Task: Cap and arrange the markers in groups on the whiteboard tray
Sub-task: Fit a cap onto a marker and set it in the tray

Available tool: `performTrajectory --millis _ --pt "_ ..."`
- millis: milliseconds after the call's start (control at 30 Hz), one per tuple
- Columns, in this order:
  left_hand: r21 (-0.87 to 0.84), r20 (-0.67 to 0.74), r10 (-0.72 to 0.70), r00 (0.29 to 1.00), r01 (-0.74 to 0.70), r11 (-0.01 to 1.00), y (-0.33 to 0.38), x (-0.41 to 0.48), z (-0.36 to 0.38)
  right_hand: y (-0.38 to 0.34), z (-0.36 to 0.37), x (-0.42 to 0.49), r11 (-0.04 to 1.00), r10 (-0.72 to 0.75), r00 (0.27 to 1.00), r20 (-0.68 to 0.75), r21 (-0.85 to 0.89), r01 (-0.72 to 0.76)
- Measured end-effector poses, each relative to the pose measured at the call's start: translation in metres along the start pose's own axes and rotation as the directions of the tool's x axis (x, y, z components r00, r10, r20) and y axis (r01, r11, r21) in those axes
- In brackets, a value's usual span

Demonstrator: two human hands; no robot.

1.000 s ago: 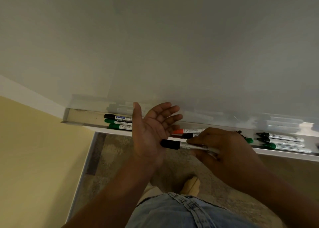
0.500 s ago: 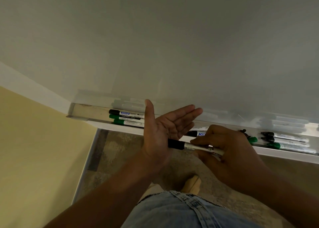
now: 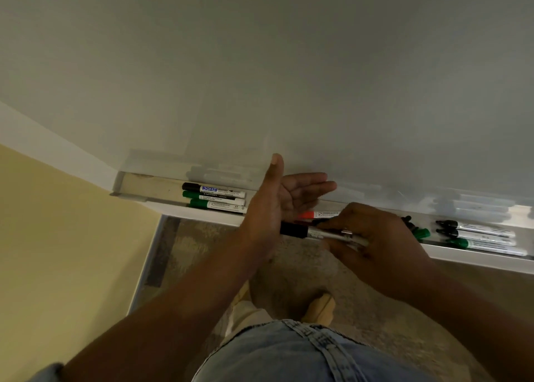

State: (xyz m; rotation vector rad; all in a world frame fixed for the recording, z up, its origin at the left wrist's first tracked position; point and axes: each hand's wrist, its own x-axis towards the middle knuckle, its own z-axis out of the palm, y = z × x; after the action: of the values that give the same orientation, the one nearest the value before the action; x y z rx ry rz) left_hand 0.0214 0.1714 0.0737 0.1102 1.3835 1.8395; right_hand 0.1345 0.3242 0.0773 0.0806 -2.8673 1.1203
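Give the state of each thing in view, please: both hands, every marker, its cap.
left hand: open, palm at the held marker's cap.
right hand: grips the held marker's barrel.
held marker: black cap on, roughly level, in front of the tray.
left three markers: capped, lying in the tray.
red marker: capped, lying in the tray, partly hidden.
right three markers: capped, lying in the tray.

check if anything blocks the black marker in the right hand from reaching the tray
Yes. The open left hand sits at the cap end of the black marker, and a red marker lies in the tray straight behind it. The right hand grips the barrel.
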Motion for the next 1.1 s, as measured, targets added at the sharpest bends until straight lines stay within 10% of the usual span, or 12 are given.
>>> performTrajectory --millis 67,200,533,1100 --pt "0.295 -0.203 0.072 0.977 -0.009 0.955 -0.009 0.008 -0.011 0.016 0.005 0.000 0.997 0.069 0.997 -0.037 -0.039 -0.071" --pt "0.875 -0.308 0.342 0.888 0.123 0.468 -0.033 0.014 -0.047 0.051 0.015 -0.008 0.977 0.150 0.978 -0.142 -0.131 -0.169" --pt "0.938 -0.264 0.341 0.902 0.158 0.307 -0.041 0.007 -0.050 0.086 0.039 -0.018 0.935 -0.019 0.993 -0.120 -0.353 -0.025" --pt "0.974 -0.205 0.338 0.918 0.158 0.162 -0.064 0.020 -0.046 0.091 0.053 -0.029 0.893 0.142 0.985 -0.098 -0.417 -0.170"
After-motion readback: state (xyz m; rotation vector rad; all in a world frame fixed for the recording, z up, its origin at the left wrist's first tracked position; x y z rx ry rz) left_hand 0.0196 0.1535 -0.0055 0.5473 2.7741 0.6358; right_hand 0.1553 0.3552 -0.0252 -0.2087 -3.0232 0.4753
